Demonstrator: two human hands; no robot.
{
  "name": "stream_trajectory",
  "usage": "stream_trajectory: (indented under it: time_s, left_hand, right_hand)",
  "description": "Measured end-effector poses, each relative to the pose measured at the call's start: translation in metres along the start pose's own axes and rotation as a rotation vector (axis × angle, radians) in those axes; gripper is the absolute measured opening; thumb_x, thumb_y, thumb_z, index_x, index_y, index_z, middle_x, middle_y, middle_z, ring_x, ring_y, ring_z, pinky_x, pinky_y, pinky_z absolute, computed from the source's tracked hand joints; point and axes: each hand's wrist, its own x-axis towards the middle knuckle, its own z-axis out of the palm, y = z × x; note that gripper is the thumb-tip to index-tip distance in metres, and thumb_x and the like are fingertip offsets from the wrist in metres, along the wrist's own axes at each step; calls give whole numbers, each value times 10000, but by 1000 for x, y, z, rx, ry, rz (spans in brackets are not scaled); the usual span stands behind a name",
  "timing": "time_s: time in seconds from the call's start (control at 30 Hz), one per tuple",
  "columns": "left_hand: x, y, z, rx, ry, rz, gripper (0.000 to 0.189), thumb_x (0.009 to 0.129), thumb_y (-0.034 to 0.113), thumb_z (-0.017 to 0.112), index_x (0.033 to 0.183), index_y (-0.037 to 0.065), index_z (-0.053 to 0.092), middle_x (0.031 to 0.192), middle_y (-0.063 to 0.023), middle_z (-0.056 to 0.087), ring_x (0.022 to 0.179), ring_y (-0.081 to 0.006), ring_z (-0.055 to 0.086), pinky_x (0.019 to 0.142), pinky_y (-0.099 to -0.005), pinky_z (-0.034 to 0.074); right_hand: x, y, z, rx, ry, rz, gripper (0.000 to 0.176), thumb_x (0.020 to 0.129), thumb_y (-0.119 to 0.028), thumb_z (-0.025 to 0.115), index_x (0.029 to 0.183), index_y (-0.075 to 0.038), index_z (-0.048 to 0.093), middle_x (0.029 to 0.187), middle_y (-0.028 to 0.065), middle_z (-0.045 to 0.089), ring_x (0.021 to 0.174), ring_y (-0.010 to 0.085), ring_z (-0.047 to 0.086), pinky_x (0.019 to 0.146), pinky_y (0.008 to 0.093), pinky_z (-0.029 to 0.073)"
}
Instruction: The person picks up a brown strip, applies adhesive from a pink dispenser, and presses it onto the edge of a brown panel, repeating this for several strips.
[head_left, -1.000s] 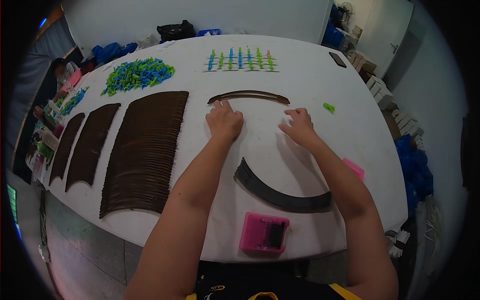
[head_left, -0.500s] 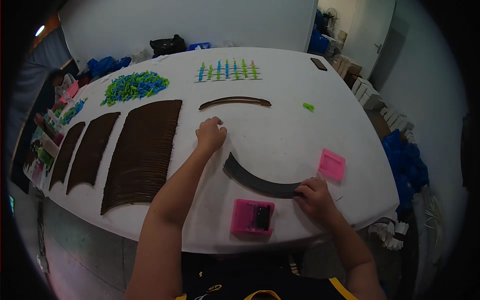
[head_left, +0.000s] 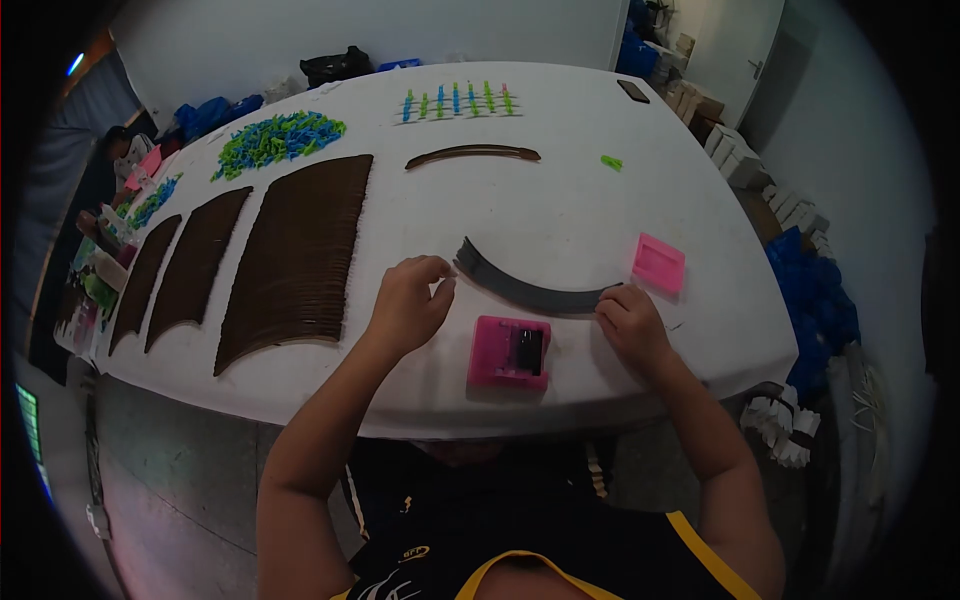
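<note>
A curved dark grey strip [head_left: 530, 296] lies on the white table. The fingers of my right hand [head_left: 630, 320] pinch its right end. Beside its left end is my left hand [head_left: 413, 300], thumb and fingers apart and nothing between them. Below the strip sits a pink block with a black part [head_left: 510, 352]. An open pink tray [head_left: 658, 265] rests above my right hand. Farther back lies a thin brown curved piece [head_left: 472, 152].
Three stacks of brown curved strips [head_left: 298, 255] cover the left side. Behind them is a pile of blue and green clips [head_left: 275, 143]. Clips on white strips [head_left: 458, 102], a green clip [head_left: 612, 162] and a phone [head_left: 633, 91] lie farther back. A person [head_left: 128, 150] is at far left.
My left hand has come down from the brown piece to near the grey strip's left end. The view has tilted down, so the table appears higher. My right hand stays on the strip's right end.
</note>
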Motion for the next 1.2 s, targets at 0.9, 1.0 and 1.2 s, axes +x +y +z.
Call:
stream_trajectory:
  time_s: [0.9, 1.0, 1.2]
  left_hand:
    - [-4, 58, 38, 69, 78, 458, 101, 922, 108, 730, 989, 33, 725, 923, -148, 757, 928, -330, 710, 861, -453, 542]
    - [4, 70, 42, 98, -6, 511, 93, 938, 124, 726, 979, 42, 710, 913, -127, 738, 923, -316, 695, 866, -452, 536]
    - [15, 88, 1, 463, -311, 477, 107, 883, 57, 720, 989, 64, 725, 900, -102, 691, 933, -293, 675, 874, -425, 541]
  right_hand:
    - [48, -47, -31, 157, -124, 97, 110, 961, -7, 663, 1027, -28, 578, 1014, 144, 606, 852, 363, 645, 746, 449, 534]
    - [72, -77, -49, 268, -70, 76, 112, 970, 7, 655, 1039, -12, 569, 1003, 158, 607, 850, 362, 655, 726, 438, 544]
    - [63, -78, -52, 419, -98, 259, 117, 946, -26, 721, 1048, -10, 665, 981, 143, 689, 852, 292, 698, 728, 397, 561]
